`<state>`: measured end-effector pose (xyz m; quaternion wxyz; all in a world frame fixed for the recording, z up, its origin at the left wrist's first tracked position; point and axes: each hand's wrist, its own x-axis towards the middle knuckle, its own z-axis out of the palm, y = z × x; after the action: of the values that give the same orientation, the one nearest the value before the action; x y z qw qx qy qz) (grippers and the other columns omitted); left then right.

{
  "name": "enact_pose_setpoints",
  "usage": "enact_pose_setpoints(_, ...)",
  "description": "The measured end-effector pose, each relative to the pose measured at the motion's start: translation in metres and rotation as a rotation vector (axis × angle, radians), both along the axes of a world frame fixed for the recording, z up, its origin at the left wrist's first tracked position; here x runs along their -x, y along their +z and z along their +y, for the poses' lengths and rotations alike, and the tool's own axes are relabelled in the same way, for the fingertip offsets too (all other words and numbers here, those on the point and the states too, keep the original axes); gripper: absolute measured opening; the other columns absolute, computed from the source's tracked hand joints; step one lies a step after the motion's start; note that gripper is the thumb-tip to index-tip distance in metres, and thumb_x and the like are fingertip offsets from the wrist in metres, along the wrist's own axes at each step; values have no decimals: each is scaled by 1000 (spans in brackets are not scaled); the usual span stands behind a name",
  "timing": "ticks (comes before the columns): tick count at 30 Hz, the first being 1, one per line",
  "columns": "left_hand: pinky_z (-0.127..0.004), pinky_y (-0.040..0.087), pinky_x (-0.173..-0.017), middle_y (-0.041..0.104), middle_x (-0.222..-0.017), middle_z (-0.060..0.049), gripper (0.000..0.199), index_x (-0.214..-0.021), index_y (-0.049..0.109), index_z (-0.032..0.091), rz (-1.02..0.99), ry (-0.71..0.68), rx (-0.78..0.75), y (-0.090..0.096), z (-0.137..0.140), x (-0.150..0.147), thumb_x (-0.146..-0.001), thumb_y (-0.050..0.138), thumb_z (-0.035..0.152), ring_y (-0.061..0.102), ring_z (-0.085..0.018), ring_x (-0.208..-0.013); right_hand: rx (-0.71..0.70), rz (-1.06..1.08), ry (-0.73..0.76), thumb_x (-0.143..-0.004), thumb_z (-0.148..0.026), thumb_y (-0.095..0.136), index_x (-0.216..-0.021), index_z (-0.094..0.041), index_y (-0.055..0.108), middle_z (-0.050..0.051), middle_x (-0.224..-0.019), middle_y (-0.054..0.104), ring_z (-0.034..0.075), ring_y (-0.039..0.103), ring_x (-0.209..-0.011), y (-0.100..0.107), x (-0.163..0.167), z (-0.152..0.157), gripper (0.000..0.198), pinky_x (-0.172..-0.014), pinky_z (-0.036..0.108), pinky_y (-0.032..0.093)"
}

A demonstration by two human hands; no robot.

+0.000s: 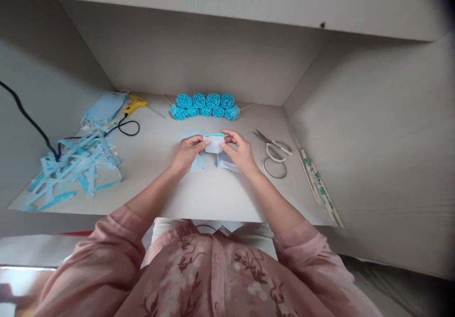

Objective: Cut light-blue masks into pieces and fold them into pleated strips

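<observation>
Head view: blue-white piece (213,144) between left hand (187,153) and right hand (240,150), both pinching its sides.

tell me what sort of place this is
Most likely a small craft workspace: a table boxed in by plain walls, with a yellow glue gun, scissors and two rows of blue rosettes on it.

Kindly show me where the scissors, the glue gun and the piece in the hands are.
Scissors (271,142): head view, near the pivot.
Glue gun (137,103): head view, on its yellow body.
Piece (214,145): head view, on its pale side.
</observation>
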<state>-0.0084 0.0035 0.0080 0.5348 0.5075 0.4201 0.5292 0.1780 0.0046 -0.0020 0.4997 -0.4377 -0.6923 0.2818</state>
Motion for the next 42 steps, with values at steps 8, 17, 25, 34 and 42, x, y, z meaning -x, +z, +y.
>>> enact_pose_setpoints(8,-25,53,-65,66,-78,-1,33,-74,62,15,-251,-127,75,-6,3,-2,-65,82,39,61,-11,-69,-83,-91,-69,-86,-30,62,-122,-25,63,2,-91,71,17,65,-88,2,2,-4,36,-91,33,48)
enact_pose_setpoints(17,-28,57,-74,70,-88,-2,44,-97,63,16,-274,-163,94,-6,1,-8,-62,86,30,66,-13,-77,-76,-103,-49,-86,-27,60,-126,-24,61,2,-91,70,17,64,-88,1,3,-5,40,-91,32,47)
enact_pose_setpoints(25,-25,55,-66,69,-76,-1,31,-79,67,13,-263,-60,166,-7,3,-5,-58,86,26,65,-12,-67,-197,-341,-47,-91,-23,52,-126,-23,61,5,-98,73,19,63,-98,16,-8,1,36,-93,34,46)
enact_pose_setpoints(34,-27,58,-72,72,-83,-1,30,-88,66,12,-429,-2,229,0,5,0,-64,83,18,68,-13,-76,189,-955,-357,-78,-15,69,-91,-20,72,10,-77,71,24,67,-78,22,-141,22,14,-76,38,49)
enact_pose_setpoints(42,-25,59,-68,71,-75,-1,12,-81,65,11,-498,18,320,3,7,-1,-73,74,10,68,-11,-69,240,-968,-424,-79,-18,63,-121,-17,64,17,-91,70,31,67,-86,10,-157,6,42,-76,44,48)
